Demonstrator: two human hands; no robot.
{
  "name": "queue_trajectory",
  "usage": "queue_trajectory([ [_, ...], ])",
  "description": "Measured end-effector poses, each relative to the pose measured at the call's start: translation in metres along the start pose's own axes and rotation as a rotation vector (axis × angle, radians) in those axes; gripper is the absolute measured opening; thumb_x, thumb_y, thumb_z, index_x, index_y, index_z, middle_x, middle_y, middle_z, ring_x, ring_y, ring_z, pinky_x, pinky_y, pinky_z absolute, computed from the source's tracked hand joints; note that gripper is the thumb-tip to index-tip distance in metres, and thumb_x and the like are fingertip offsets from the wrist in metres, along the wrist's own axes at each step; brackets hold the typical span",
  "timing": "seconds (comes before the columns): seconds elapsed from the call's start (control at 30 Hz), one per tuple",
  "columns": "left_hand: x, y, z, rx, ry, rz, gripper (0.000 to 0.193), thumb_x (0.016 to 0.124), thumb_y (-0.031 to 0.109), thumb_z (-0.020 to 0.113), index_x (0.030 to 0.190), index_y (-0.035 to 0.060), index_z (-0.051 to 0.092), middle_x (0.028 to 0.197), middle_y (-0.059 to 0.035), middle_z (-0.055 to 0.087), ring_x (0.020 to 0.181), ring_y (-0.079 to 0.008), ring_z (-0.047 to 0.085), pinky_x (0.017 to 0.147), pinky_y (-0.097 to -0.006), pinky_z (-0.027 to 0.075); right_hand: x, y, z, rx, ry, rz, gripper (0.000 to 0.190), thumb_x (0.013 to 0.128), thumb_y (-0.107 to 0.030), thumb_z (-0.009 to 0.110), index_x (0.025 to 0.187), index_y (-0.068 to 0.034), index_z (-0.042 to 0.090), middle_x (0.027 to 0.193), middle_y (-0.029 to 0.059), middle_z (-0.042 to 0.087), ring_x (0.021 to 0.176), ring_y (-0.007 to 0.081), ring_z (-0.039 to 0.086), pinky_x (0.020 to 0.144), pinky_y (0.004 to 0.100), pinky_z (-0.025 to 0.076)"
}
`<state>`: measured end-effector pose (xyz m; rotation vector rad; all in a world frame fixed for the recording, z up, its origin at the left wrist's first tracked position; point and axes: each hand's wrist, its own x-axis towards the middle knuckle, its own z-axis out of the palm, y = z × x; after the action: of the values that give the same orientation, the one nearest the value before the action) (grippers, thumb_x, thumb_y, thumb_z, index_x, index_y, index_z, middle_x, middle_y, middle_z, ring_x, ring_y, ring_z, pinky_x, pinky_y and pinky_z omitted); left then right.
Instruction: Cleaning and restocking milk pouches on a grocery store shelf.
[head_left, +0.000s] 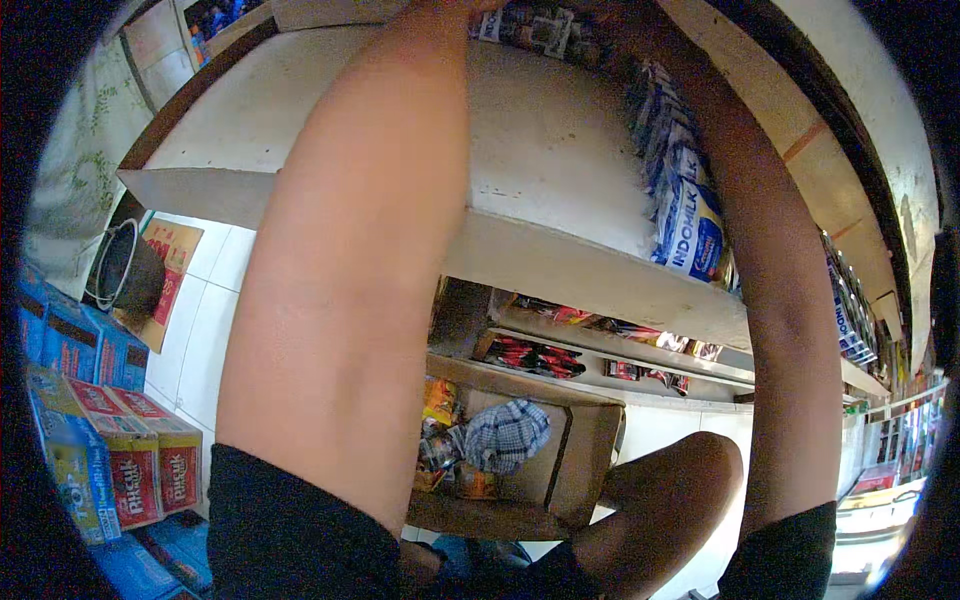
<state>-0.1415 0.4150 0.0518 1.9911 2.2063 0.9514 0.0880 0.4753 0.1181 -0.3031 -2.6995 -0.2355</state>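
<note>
My left forearm (352, 247) reaches across a pale shelf board (555, 157) to the top of the view, where the hand is almost wholly cut off. My right forearm (787, 300) runs up along the right side, its far end lost in shadow. Packets (551, 30) in dark and silvery wrapping lie at the back of the shelf, close to where both arms end. Beside my right arm, a row of blue and white Indomilk sachets (690, 217) stands along the shelf. What either hand holds is hidden.
Below the shelf, an open cardboard box (596, 450) holds a checked cloth (508, 435) and several packets. Red and black sachets (532, 355) rest on a lower shelf. Stacked cartons (135, 457) stand at left on white floor tiles (199, 315). More sachets (847, 307) line the right-hand shelf.
</note>
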Motion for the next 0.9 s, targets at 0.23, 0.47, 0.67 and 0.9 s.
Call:
queue_trajectory([
  [0.23,-0.018,0.079,-0.056,-0.073,0.076,0.146,0.034,0.086,0.021,0.059,0.114,0.003,0.061,0.106,-0.0226,0.062,0.092,-0.0303,0.062,0.083,-0.0392,0.05,-0.024,0.056,-0.018,-0.233,-0.126,0.245,0.019,0.08,-0.023,0.06,0.092,-0.01,0.067,0.091,0.0127,0.066,0.084,0.0274,0.064,0.078,0.0377,0.05],
  [0.47,-0.076,0.057,-0.12,-0.201,0.189,0.326,0.031,0.087,0.022,0.058,0.109,-0.0009,0.06,0.1,-0.0181,0.063,0.087,-0.0284,0.062,0.078,-0.0384,0.049,-0.032,-0.132,-0.042,-0.334,-0.095,0.466,0.034,0.087,-0.036,0.048,0.101,-0.011,0.066,0.102,0.0118,0.066,0.094,0.0271,0.064,0.086,0.0387,0.048],
  [0.67,-0.188,-0.009,-0.12,-0.214,0.091,0.301,0.031,0.088,0.022,0.057,0.105,-0.0037,0.06,0.096,-0.0149,0.064,0.084,-0.027,0.061,0.074,-0.0377,0.049,-0.076,-0.279,-0.048,0.823,0.66,-0.017,0.022,0.087,-0.021,0.059,0.097,-0.002,0.066,0.091,0.0138,0.066,0.079,0.0234,0.063,0.075,0.0355,0.049],
  [0.9,-0.4,-0.024,-0.016,-1.118,0.442,-0.112,0.018,0.095,0.016,0.048,0.097,0.003,0.06,0.079,-0.0055,0.063,0.067,-0.0114,0.057,0.062,-0.0248,0.047,-0.146,-0.403,0.094,0.616,0.115,0.155,0.017,0.077,-0.008,0.055,0.093,-0.006,0.06,0.087,0.0143,0.062,0.083,0.0319,0.061,0.075,0.0402,0.05],
])
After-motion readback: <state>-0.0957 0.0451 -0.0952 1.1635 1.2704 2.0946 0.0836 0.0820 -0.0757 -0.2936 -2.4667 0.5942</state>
